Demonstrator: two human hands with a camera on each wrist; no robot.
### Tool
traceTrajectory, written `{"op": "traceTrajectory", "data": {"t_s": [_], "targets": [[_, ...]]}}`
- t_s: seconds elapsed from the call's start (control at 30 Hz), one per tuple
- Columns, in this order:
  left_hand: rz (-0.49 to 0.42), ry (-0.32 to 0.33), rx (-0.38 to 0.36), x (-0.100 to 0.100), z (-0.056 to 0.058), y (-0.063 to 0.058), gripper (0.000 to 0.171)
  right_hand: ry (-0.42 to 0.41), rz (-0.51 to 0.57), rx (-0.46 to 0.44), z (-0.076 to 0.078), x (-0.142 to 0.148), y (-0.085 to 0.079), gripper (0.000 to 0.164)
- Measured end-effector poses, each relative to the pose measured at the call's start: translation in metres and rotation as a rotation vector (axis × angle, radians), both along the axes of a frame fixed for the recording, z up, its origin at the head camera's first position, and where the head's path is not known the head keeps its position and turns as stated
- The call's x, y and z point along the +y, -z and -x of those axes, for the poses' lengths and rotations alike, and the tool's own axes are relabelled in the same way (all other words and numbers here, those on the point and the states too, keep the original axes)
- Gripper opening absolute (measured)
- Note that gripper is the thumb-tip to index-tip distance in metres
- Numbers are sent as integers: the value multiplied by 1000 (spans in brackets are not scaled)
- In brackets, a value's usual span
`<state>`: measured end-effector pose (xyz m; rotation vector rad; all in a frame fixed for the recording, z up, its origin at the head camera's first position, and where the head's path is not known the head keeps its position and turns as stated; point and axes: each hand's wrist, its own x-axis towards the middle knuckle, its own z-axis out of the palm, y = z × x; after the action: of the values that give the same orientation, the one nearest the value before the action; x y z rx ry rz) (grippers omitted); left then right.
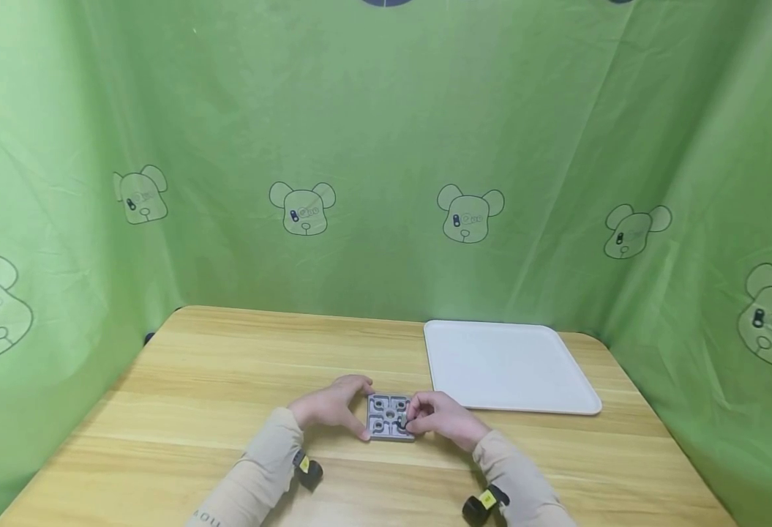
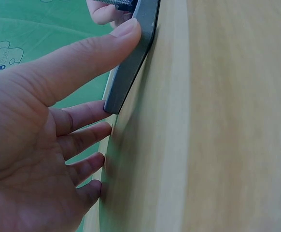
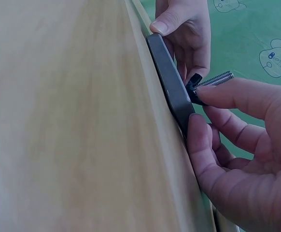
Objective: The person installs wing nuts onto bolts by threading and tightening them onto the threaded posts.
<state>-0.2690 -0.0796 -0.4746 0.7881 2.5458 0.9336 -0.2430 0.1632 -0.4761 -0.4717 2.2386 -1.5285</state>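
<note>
A grey square plate [image 1: 390, 429] with recessed pockets and round holes lies on the wooden table. My left hand [image 1: 334, 402] holds its left side, the thumb at the near corner and the index finger at the far one. Seen edge-on in the left wrist view, the plate [image 2: 131, 67] has that thumb pressed on its side. At the plate's right side, my right hand [image 1: 443, 419] pinches a thumb screw [image 3: 217, 79] with a black winged head and silver thread. The thread points up and outward, the black head sits close over the plate, and the right thumb rests along the plate's edge.
A white rectangular tray [image 1: 511, 366] lies at the back right of the table [image 1: 227, 359], just beyond the right hand. Green curtains [image 1: 386, 132] printed with bear heads hang behind and on both sides. Black wrist cameras [image 1: 309, 472] sit on both sleeves.
</note>
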Motion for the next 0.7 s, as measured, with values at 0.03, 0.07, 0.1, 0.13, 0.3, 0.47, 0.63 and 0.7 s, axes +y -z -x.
{"op": "traceTrajectory", "data": {"t_s": [0.03, 0.07, 0.1, 0.13, 0.3, 0.47, 0.63, 0.7], "targets": [[0, -1, -1, 0, 0, 0, 78, 0, -3, 2, 0, 0, 0, 26], [0, 2, 2, 0, 0, 0, 78, -1, -7, 3, 0, 0, 0, 25], [2, 2, 2, 0, 0, 0, 78, -1, -11, 4, 0, 0, 0, 25], [1, 1, 0, 0, 0, 0, 79, -2, -14, 6, 0, 1, 0, 25], [6, 1, 3, 0, 0, 0, 79, -5, -22, 11, -1, 1, -1, 25], [6, 3, 3, 1, 0, 0, 79, 3, -32, 3, 0, 2, 0, 26], [11, 4, 7, 1, 0, -1, 78, 3, -34, -8, -2, 1, -2, 25], [12, 4, 8, 1, 0, 0, 78, 0, -30, -11, -6, -1, -8, 24]]}}
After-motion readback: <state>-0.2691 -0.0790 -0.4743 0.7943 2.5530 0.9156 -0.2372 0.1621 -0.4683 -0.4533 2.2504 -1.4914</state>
